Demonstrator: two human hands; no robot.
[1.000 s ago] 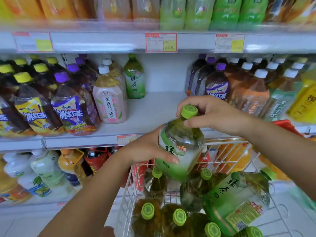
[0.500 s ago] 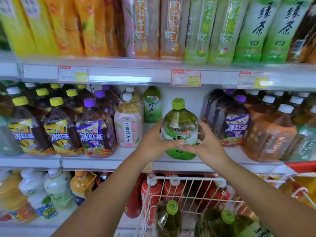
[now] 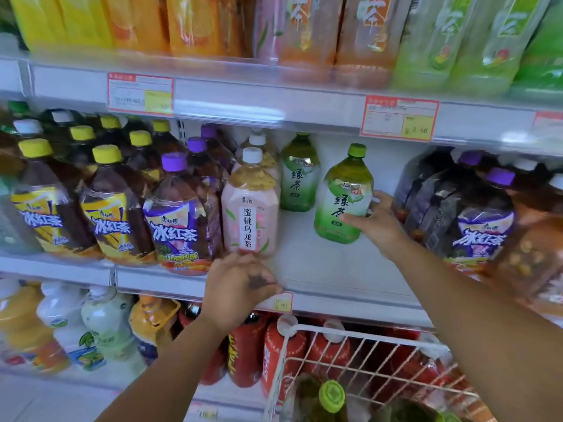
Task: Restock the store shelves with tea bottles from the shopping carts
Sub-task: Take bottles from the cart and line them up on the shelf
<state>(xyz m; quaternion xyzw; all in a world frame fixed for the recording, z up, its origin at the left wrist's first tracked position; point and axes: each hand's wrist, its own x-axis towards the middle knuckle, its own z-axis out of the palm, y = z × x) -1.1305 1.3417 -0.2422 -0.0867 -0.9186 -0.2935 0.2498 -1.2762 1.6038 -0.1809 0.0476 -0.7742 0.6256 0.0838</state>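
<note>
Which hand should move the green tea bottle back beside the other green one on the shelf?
Right. The right hand holds the green tea bottle; the left hand is down at the shelf edge.

Red-bordered paper price tag with a yellow patch (image 3: 140, 93) is sitting upper left; a second matching tag (image 3: 399, 117) is sitting upper right, print blurred. Lower left: white plastic bottles with palm-tree labels (image 3: 88, 330) are standing just beside orange plastic juice bottles (image 3: 27, 333). Red-wrapped, white-capped plastic bottles (image 3: 283, 354) are standing lower centre.
</note>
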